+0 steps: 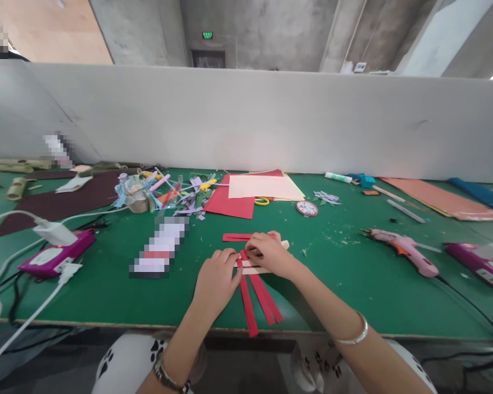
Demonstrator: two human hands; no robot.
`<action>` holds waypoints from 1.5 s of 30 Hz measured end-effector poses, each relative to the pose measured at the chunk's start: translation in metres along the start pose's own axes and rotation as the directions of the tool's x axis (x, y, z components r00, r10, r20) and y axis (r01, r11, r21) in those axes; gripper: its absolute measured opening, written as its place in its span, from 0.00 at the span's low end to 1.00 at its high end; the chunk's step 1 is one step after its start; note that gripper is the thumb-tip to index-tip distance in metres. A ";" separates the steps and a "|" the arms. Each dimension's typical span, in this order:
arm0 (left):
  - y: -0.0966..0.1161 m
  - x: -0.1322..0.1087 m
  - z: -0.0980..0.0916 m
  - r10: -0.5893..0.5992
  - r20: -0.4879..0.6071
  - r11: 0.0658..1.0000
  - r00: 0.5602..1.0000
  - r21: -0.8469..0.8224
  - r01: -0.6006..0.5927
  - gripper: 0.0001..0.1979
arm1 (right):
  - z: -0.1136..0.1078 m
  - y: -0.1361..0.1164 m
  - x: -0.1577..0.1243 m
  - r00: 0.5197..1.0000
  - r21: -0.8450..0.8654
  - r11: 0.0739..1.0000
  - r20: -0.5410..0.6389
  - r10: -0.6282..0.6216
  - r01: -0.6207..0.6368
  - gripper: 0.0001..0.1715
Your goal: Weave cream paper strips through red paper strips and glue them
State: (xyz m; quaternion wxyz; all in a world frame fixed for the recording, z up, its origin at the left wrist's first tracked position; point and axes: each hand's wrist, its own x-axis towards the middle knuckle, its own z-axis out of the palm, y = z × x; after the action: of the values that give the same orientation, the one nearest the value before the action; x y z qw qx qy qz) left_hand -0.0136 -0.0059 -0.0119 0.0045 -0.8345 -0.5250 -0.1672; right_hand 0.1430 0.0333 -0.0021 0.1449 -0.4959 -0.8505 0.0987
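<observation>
Red paper strips (248, 306) fan down toward the table's front edge, crossed near their top by cream paper strips (253, 270). At that crossing my left hand (217, 278) pinches the strips from the left, fingers bent and thumb below. From the other side my right hand (273, 255) curls over them, its fingertips closed on a red strip close to the left fingers. The exact grip points are partly covered by the fingers. Just behind my hands lie further red strips (233, 237), and a cream end (285, 244) sticks out past my right hand.
Red paper (235, 203), a cream sheet (254, 186) and yellow-handled scissors (262, 201) lie behind. A pink glue gun (406, 249) rests at right, a purple power strip (57, 254) at left. Paper scraps (191, 200) and a blurred rectangular object (160, 246) are left of centre.
</observation>
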 end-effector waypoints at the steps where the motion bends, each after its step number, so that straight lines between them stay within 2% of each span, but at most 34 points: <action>1: 0.000 0.000 0.000 0.007 0.005 1.000 1.000 0.005 -0.007 0.11 | -0.001 0.000 0.000 1.000 0.010 1.000 -0.002 -0.008 0.008 0.07; 4: 0.000 -0.001 -0.002 0.020 0.028 1.000 0.999 0.010 -0.020 0.12 | -0.002 -0.002 -0.001 0.999 0.044 0.999 0.014 -0.031 0.031 0.13; 8: 0.000 -0.001 -0.003 0.025 0.054 0.999 0.998 0.023 -0.026 0.13 | -0.003 -0.005 0.002 0.998 0.069 0.998 0.070 -0.003 -0.002 0.10; 18: 0.002 -0.002 -0.006 0.014 0.076 1.000 0.997 0.015 -0.015 0.13 | 0.001 -0.009 0.013 0.993 0.129 0.984 0.021 0.120 -0.122 0.05; 29: 0.001 -0.002 -0.006 0.014 0.075 1.000 0.997 0.021 -0.016 0.13 | -0.001 -0.016 0.012 0.961 0.183 0.944 0.002 0.278 -0.274 0.12; 45: 0.001 -0.002 -0.005 0.017 0.075 0.999 0.997 0.026 -0.019 0.14 | 0.003 -0.022 0.011 0.929 0.137 0.923 -0.039 0.368 -0.360 0.13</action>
State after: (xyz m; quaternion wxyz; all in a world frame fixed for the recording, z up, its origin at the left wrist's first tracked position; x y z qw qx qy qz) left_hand -0.0148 -0.0092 -0.0074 -0.0026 -0.8448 -0.5193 -0.1291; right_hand 0.1182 0.0322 0.0036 0.1824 -0.6380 -0.7304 0.1619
